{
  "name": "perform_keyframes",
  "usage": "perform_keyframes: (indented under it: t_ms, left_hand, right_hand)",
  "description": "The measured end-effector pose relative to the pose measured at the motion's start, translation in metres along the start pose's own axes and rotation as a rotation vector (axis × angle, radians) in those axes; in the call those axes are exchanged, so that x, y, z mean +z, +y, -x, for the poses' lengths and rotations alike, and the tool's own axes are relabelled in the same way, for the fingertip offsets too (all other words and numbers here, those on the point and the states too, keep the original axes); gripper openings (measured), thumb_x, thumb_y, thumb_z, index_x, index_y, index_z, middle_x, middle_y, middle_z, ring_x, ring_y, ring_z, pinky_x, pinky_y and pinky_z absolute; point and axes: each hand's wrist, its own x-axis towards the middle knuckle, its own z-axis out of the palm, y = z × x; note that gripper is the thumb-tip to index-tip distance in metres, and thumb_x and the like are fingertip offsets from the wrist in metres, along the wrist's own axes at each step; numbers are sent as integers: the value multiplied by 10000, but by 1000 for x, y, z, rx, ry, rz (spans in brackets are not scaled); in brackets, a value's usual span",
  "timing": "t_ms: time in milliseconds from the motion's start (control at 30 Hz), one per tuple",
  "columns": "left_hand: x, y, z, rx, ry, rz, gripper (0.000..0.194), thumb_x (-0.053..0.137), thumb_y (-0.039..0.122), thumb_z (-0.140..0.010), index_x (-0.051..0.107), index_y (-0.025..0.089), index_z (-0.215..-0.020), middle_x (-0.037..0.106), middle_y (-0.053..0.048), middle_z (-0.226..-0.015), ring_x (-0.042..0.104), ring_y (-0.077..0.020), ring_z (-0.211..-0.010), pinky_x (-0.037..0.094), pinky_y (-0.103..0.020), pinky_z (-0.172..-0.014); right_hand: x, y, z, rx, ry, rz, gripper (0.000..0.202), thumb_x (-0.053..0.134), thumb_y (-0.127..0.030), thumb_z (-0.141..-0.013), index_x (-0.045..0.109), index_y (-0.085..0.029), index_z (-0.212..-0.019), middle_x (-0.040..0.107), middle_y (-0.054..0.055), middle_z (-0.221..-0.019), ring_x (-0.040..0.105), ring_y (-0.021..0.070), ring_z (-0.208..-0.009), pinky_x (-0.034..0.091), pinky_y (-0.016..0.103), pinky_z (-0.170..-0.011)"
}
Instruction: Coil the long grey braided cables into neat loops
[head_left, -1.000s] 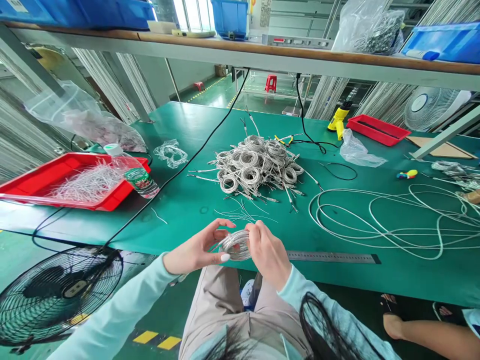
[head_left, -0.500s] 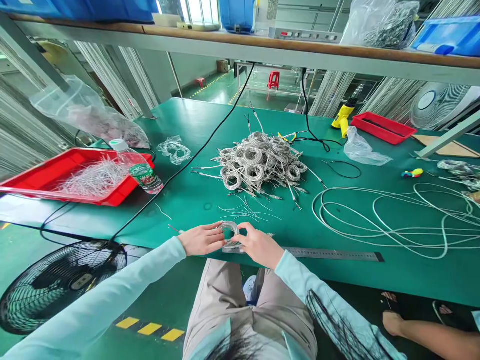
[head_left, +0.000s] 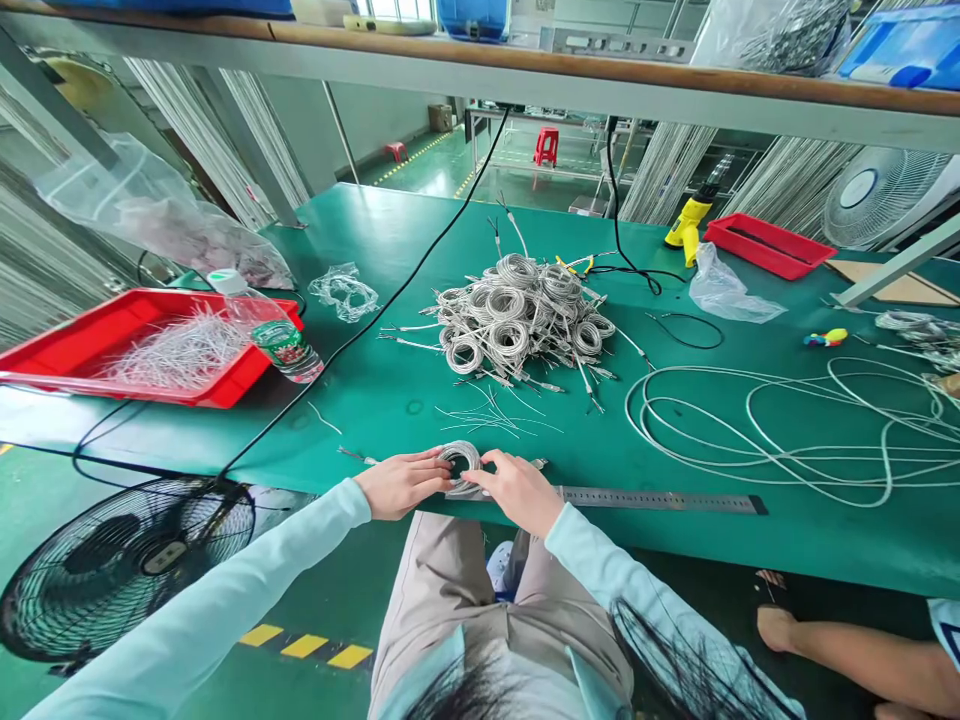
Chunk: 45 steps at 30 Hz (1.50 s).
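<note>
Green bench (head_left: 390,400): both hands (head_left: 405,483) (head_left: 517,492) on wire coil (head_left: 459,460).

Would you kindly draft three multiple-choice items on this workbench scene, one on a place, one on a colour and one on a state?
1. Where does the steel ruler lie?
A. along the near edge of the table
B. in the red tray
C. on the shelf

2. What colour is the heat gun?
A. blue
B. yellow
C. black

3. How is the small wire coil held?
A. raised high
B. hanging off the edge
C. pressed on the table between both hands

Key: 1 A, it stretches beside the right hand; 2 B, its body is yellow; 3 C, left hand and right hand flank it.
</note>
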Motion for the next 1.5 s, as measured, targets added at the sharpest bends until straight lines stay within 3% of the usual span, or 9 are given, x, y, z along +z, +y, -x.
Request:
perform_keyframes:
  t_ms: [467,600,733,833,1000,1367,1500]
  left_hand:
    - [-1,-4,1,0,22,-6,296,429,85,-894,624,134,-1111,702,-157,-1059,622,-212,-1110,409,-426,-1088]
    - [4,0,0,-44,52,-16,211,516,192,-902,630,144,-1074,708,-129,-1031,641,-215,-1064,405,-430,-1095]
    - [11,4,0,-94,102,-46,153,509,160,-915,647,153,-980,718,-106,-984,661,-196,-1019,427,-414,-1080]
    - [15,6,0,-126,129,-52,150,523,147,-903,645,163,-990,724,-88,-964,657,-205,-1034,439,-427,-1071]
    - [17,7,0,-152,156,-48,154,533,145,-894,655,178,-982,728,-71,-949,660,-196,-1034,427,-423,-1087]
    - [18,6,-1,-125,182,-101,122,554,144,-887,631,160,-980,725,-61,-926,664,-198,-1015,462,-432,-1056]
    - [19,7,0,-121,181,-105,120,554,132,-887,619,153,-986,724,-62,-934,662,-204,-1017,468,-438,-1048]
  right_hand:
    - [8,-4,2,42,49,14,437,513,-109,-926,542,-348,-1290,554,49,-1108,590,179,-902,495,286,-732]
    - [11,-7,5,51,73,14,448,516,-112,-925,525,-355,-1302,557,45,-1107,581,175,-884,489,285,-728]
    - [19,-17,16,101,129,5,443,522,-175,-934,463,-245,-1367,565,95,-1125,563,216,-934,504,350,-771]
    - [29,-25,26,167,191,-10,372,480,-107,-932,521,-161,-1297,581,113,-1102,545,220,-983,500,352,-831]
    - [45,-30,33,238,281,-28,244,505,-93,-920,635,-171,-1111,597,96,-1036,534,207,-977,498,326,-842]
    - [51,-37,33,298,426,-82,275,520,-63,-897,665,-199,-1087,608,89,-991,538,228,-939,513,337,-767]
    - [48,-31,35,333,469,-131,305,541,-97,-901,633,-204,-1171,612,90,-961,533,234,-904,514,366,-762]
